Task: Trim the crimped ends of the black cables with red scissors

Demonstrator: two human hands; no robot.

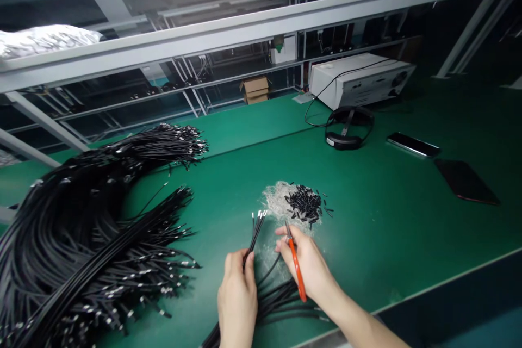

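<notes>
My left hand (237, 291) is closed round a small bunch of black cables (256, 231) whose metal-tipped ends point up and away. My right hand (308, 263) lies just right of them, fingers pinched, with an orange-handled tool (297, 271) lying along the palm. Beyond the fingertips sits a clear plastic bag (277, 198) with a heap of small black tube pieces (305, 204) on it. More loose black cables (281, 299) lie under both wrists on the green mat (387, 239).
A large pile of black cables (81, 228) fills the left of the mat. At the back right are a black headset (348, 128), a white machine (361, 81), a phone (412, 144) and a dark tablet (466, 180). A cardboard box (255, 89) stands behind the frame rails.
</notes>
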